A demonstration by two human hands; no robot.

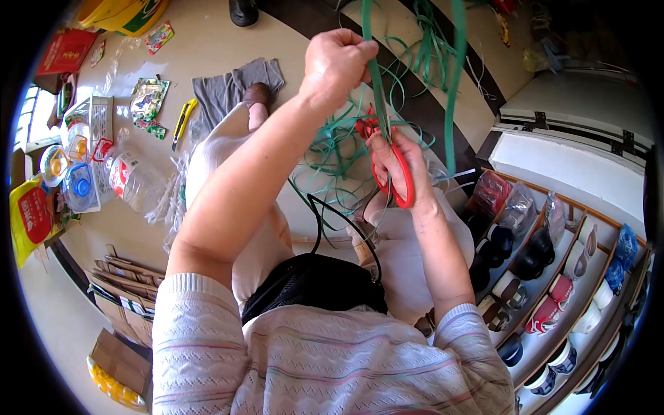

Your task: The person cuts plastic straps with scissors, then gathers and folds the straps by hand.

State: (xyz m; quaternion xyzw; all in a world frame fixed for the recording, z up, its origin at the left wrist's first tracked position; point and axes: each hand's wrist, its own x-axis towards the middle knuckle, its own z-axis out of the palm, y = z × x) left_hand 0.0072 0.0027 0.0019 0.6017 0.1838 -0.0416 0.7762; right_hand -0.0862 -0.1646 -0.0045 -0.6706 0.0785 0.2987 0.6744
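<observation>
Left grip (339, 63): pinched closed on the green strap (366, 19), raised in front, seemingly to steady it beside the red-handled scissors (405, 190) | Right grip (401, 163): curled closed around the scissors, pointing them toward the pinched stretch, likely to line up with it | Green tangle (335, 149): on the floor (207, 38) below.

Your red-handled scissors (407, 181): grey metal, glossy plastic | your long, flat green strips (454, 97): smooth plastic, slight sheen | your pale striped top (332, 370): textured knit | crumpled grey rag (216, 88): matt cloth | big clear bottle (144, 183): shiny plastic | folded brown cartons (119, 315): matt cardboard
</observation>
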